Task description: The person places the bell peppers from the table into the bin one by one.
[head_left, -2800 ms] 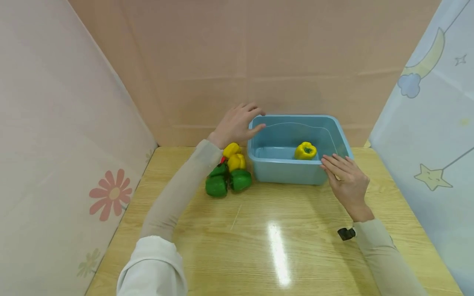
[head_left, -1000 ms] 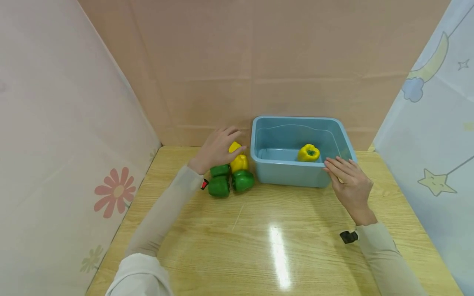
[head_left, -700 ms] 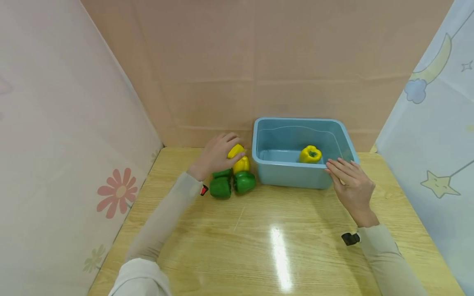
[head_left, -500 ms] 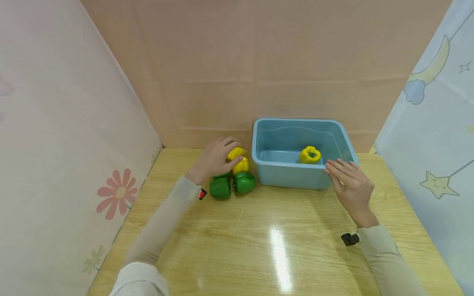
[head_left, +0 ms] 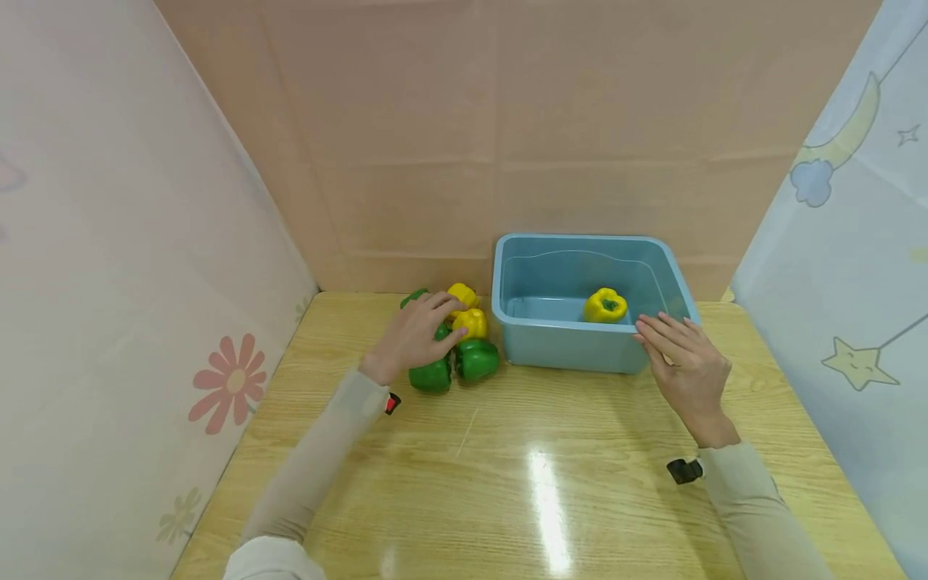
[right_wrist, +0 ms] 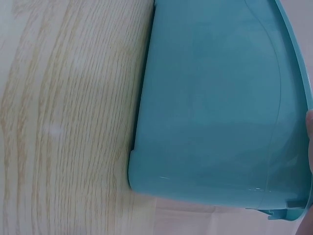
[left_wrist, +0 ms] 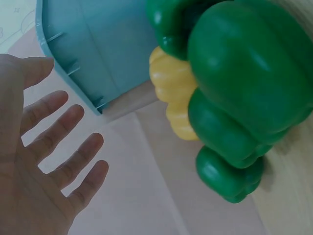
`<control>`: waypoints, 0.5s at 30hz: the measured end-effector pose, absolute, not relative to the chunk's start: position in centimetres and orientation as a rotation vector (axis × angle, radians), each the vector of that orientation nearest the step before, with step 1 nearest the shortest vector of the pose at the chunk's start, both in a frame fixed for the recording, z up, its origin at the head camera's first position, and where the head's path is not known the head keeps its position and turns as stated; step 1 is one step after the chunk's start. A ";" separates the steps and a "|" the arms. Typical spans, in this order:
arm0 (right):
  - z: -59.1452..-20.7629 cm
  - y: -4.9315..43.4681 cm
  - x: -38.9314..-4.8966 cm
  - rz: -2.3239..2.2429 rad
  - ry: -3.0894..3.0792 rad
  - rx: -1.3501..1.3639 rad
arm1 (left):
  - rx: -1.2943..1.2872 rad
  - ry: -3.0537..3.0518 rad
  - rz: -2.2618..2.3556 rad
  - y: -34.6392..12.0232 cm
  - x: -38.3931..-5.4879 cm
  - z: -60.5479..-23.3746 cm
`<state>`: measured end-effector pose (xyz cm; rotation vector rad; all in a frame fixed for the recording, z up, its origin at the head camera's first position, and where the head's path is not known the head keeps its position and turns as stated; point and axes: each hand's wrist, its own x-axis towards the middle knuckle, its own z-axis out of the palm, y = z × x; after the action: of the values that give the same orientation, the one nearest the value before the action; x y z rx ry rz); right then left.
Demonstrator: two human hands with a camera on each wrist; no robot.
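Note:
My left hand (head_left: 412, 337) hovers with spread, relaxed fingers over a cluster of bell peppers and holds nothing. The cluster has two yellow bell peppers (head_left: 472, 324) and several green bell peppers (head_left: 477, 360), some partly hidden under the hand. In the left wrist view the green peppers (left_wrist: 244, 63) lie in a row, apart from the fingers. To the right stands a blue plastic bin (head_left: 573, 348) with one yellow bell pepper (head_left: 605, 306) inside. My right hand (head_left: 685, 366) grips the bin's front right rim, fingers over the edge and thumb on the outside.
A wooden table (head_left: 464, 483) carries everything. The bin's back side is close to a tan cloth backdrop (head_left: 406, 161). Patterned white cloth panels stand on the left (head_left: 181, 242) and right (head_left: 834, 266).
My left hand has moved from the bin's left rim back to the pepper cluster, drawing down and left, uncovering a green pepper at the back. The right hand stays on the rim.

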<state>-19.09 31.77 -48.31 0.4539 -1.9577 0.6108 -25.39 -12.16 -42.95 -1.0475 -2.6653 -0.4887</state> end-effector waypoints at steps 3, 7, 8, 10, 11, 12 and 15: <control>-48.3 31.8 -19.1 0.611 -1.958 0.453 | -1.038 -2.683 -0.501 -12.2 -25.0 -43.5; -48.3 31.8 -19.1 0.612 -1.958 0.458 | -1.019 -2.701 -0.499 -12.3 -24.7 -44.3; -48.3 31.8 -19.1 0.614 -1.956 0.460 | -1.012 -2.708 -0.500 -12.3 -24.6 -44.5; -48.4 31.8 -19.2 0.615 -1.958 0.461 | -1.004 -2.717 -0.508 -12.4 -24.6 -44.8; -48.4 31.8 -19.2 0.614 -1.959 0.460 | -1.002 -2.719 -0.513 -12.4 -24.6 -45.0; -48.4 31.8 -19.2 0.613 -1.961 0.459 | -1.001 -2.721 -0.517 -12.4 -24.6 -45.2; -48.4 31.8 -19.1 0.609 -1.971 0.456 | -0.997 -2.729 -0.526 -12.5 -24.5 -45.8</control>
<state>-19.11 31.84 -48.40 0.4564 -1.9705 0.6086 -24.51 -12.49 -45.76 -0.9970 -2.7291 -0.5265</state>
